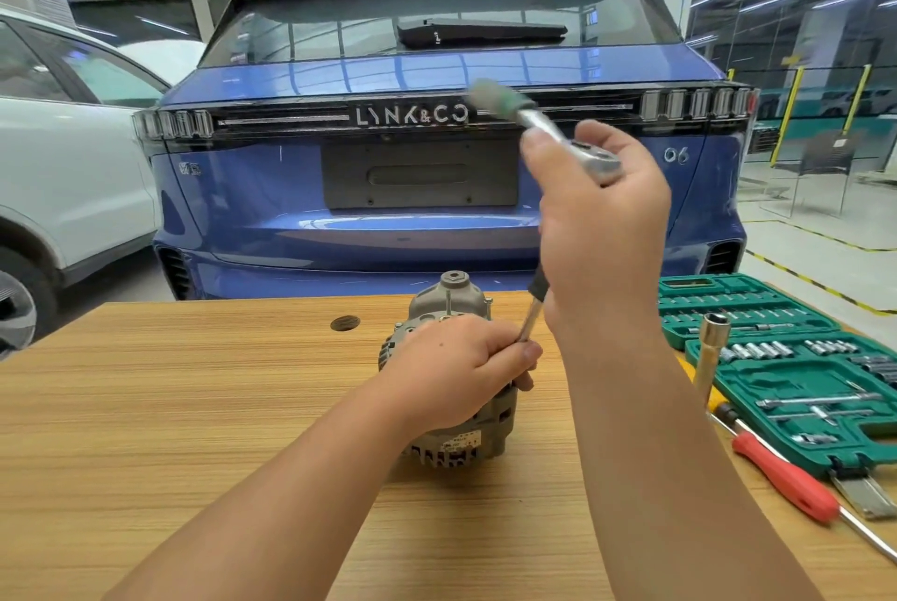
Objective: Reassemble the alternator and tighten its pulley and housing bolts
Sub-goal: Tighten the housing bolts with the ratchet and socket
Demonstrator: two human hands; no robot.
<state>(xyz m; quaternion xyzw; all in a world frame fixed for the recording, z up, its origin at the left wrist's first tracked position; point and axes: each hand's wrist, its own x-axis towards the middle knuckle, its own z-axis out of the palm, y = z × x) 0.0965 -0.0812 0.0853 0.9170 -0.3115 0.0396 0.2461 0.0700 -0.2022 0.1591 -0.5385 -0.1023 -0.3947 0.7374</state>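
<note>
Alternator (pixel 449 387) sits centre frame on bench (pixel 194 406), left hand (pixel 456 370) clamped over it and pinching the extension (pixel 530 320). Right hand (pixel 599 231) grips ratchet (pixel 577 149) head, mid-right. Keep ext. square on the housing bolt, steady the body, short swings, snug evenly w/o cross-threading

Wooden table (pixel 194 406) — alternator (pixel 451 435), socket case (pixel 801 387), screwdriver (pixel 781 479)

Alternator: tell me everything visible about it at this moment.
The alternator is grey cast metal with vented sides and a small label low on its front. It stands on the wooden table, its hub end up. The left hand grips its top and steadies the extension bar against it, below the right hand.
</note>
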